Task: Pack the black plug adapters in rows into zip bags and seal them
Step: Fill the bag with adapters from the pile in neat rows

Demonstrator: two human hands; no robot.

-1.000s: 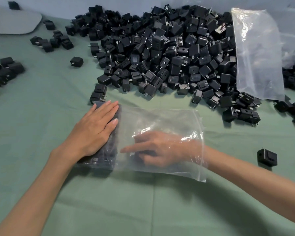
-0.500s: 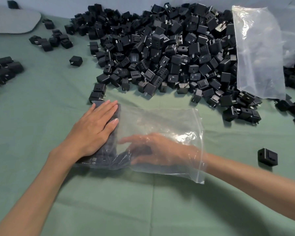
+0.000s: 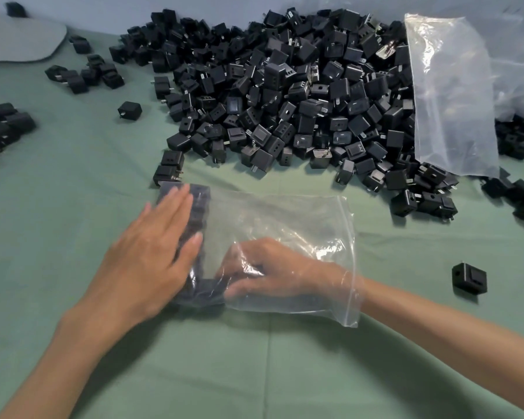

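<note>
Left hand (image 3: 152, 258): flat, fingers straight, pressing down on the closed left end of the zip bag (image 3: 300, 225), on top of the row of adapters (image 3: 198, 201) stacked inside against that end. Not gripping anything.
Right hand (image 3: 282, 276): inside the bag up to the wrist, entering through the open mouth on the right side. Fingers curled, thumb underneath, pinching a held adapter (image 3: 250, 271) at the near end of the row. The view is through plastic, so the grip detail is soft.
Bag lies flat on the green cloth (image 3: 73, 182), front centre, unsealed, mostly empty apart from the row at its left end.
Two loose adapters (image 3: 168, 167) sit just beyond the bag's far left corner.
Main pile of adapters (image 3: 285, 95) is behind the bag, across the middle and right.
Second clear bag (image 3: 454, 95) lies on the pile's right edge.
One stray adapter (image 3: 469, 278) is right of the bag, apart from it.
Smaller clusters far left (image 3: 3, 125) and upper left (image 3: 85, 74), and a lone adapter (image 3: 129, 110) between them and the pile.
Grey pad (image 3: 18, 40) in the top-left corner.
</note>
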